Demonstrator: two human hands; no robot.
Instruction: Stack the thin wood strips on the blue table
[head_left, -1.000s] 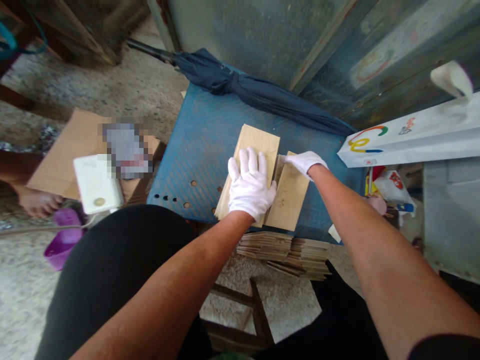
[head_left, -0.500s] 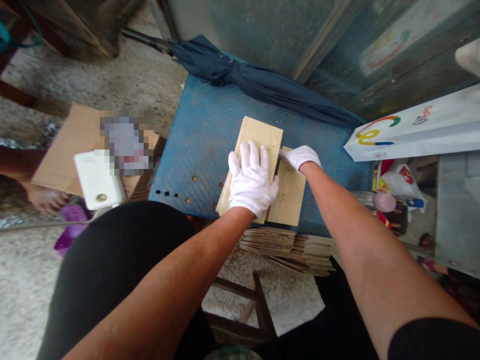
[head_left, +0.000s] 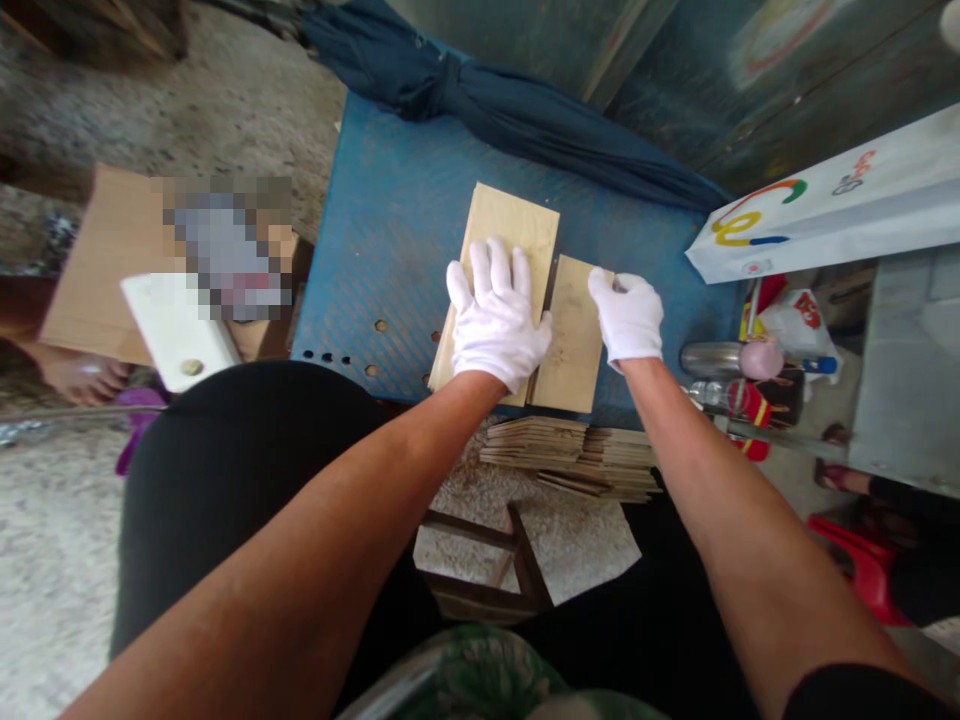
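Observation:
My left hand (head_left: 496, 322), in a white glove, lies flat with its fingers spread on a stack of thin light-wood boards (head_left: 516, 214). Just right of that stack, across a narrow gap, is a second wooden board (head_left: 568, 345); how many lie under it I cannot tell. Also gloved in white, my right hand (head_left: 628, 315) has its fingers curled and pinched at the upper right corner of this second board. Both sets of boards rest on a blue table (head_left: 390, 220).
A folded dark umbrella (head_left: 540, 120) lies along the back edge. At the right stand a white paper bag (head_left: 817, 210) and a metal bottle (head_left: 709, 357). More boards (head_left: 570, 455) are stacked below the front edge. A cardboard box (head_left: 97, 270) sits at the left, with another person's foot (head_left: 82, 375) nearby.
My right hand has moved from the gap between the two sets of boards to the right board's upper right corner. My left hand stays on its stack. The view has shifted.

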